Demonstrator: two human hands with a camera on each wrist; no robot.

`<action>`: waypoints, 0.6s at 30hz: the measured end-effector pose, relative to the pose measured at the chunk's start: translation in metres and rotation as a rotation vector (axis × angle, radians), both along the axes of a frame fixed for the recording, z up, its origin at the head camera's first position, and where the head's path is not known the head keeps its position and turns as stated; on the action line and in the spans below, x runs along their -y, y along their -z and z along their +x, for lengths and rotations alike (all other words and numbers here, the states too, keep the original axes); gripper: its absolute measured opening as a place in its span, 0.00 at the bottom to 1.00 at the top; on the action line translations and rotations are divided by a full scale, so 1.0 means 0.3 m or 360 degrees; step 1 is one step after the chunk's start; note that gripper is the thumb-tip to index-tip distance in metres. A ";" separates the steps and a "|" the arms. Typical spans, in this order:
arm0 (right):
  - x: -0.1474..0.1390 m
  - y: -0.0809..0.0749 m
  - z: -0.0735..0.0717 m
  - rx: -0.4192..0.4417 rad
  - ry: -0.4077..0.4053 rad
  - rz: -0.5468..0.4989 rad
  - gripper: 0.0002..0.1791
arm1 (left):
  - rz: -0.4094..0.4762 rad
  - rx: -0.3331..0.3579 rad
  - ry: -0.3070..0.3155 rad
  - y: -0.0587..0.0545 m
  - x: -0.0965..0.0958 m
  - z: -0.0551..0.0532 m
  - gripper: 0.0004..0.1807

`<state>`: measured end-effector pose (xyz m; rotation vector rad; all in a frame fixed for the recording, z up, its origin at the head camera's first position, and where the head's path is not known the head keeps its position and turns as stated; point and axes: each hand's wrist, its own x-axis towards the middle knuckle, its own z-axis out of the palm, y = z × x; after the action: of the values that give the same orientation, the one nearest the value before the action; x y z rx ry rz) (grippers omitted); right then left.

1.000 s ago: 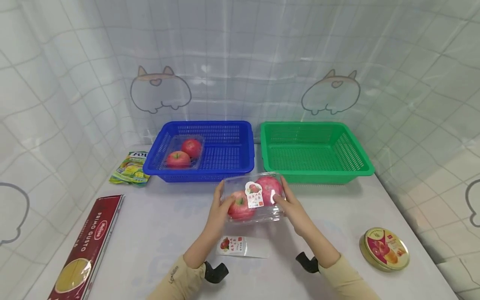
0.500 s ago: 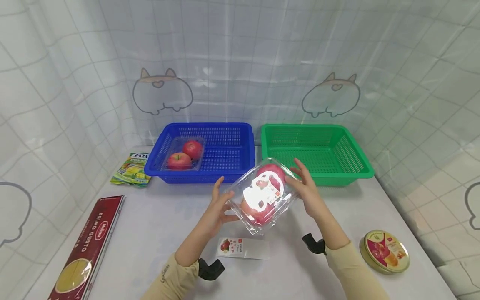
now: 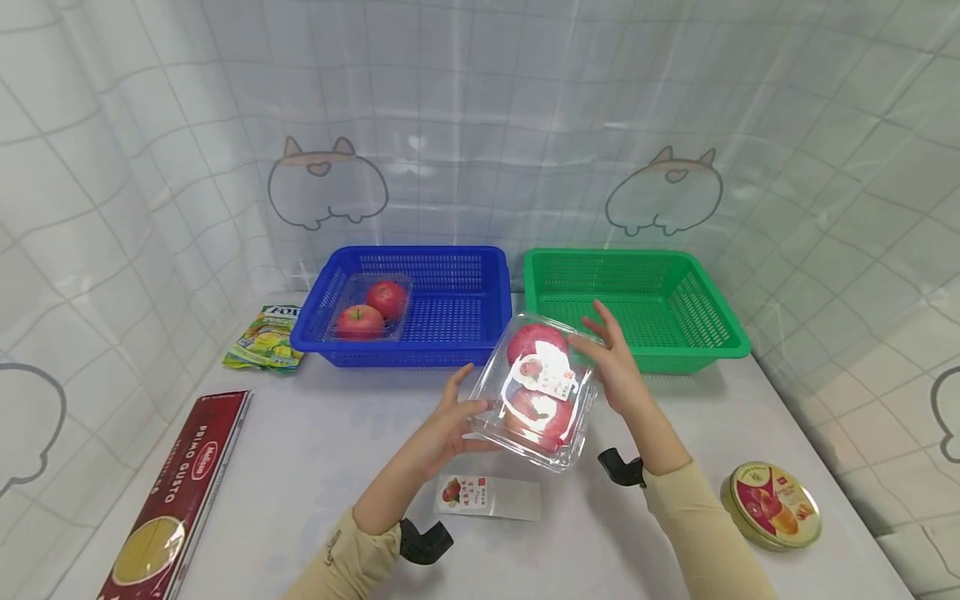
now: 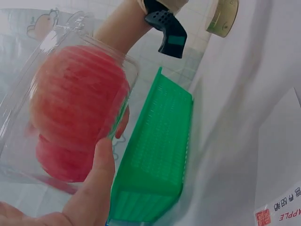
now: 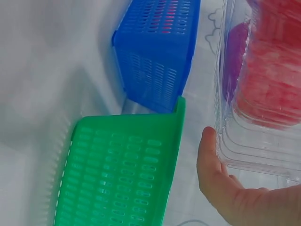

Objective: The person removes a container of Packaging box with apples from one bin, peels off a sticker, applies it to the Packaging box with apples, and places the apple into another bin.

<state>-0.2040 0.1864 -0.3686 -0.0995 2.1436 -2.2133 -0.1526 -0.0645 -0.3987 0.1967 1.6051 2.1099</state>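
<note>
A lidded clear plastic box [image 3: 491,387] with two red apples [image 3: 537,412] inside is held tilted above the table between both hands. A white label with an apple picture [image 3: 551,379] lies across its lid, partly washed out by glare. My left hand [image 3: 438,433] grips the box's left edge, forefinger raised off it. At the opposite upper edge, my right hand [image 3: 621,375] holds on with its fingers spread. The left wrist view shows a left finger [image 4: 101,165] against the box's side. Below the box lies a label strip [image 3: 513,498], printed at its left end.
Behind the hands stand a blue basket [image 3: 390,357] holding another box of apples [image 3: 362,322] and a green basket [image 3: 678,360]. At left lie a FOX'S candy bag [image 3: 266,340] and a red spaghetti pack [image 3: 176,492]. A round tin [image 3: 772,504] sits at right.
The box has turned in the hands from lying crosswise to standing more lengthwise. The left hand has shifted its hold to the left edge, and the right hand has moved farther up and right.
</note>
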 end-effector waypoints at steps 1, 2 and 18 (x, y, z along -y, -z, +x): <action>0.000 -0.001 -0.003 0.0001 -0.0007 -0.0007 0.43 | -0.0014 -0.0004 0.0021 -0.002 -0.003 0.002 0.46; 0.000 -0.002 -0.006 0.0002 -0.0012 -0.0019 0.43 | -0.0031 -0.0012 0.0041 -0.002 -0.007 0.003 0.46; -0.019 -0.018 0.053 -0.0001 0.0006 -0.0047 0.38 | 0.0029 0.0003 -0.0048 -0.007 -0.043 -0.007 0.46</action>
<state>-0.1881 0.1922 -0.3633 -0.0976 2.1137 -2.2478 -0.1548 -0.0517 -0.3967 0.1777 1.5983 2.1474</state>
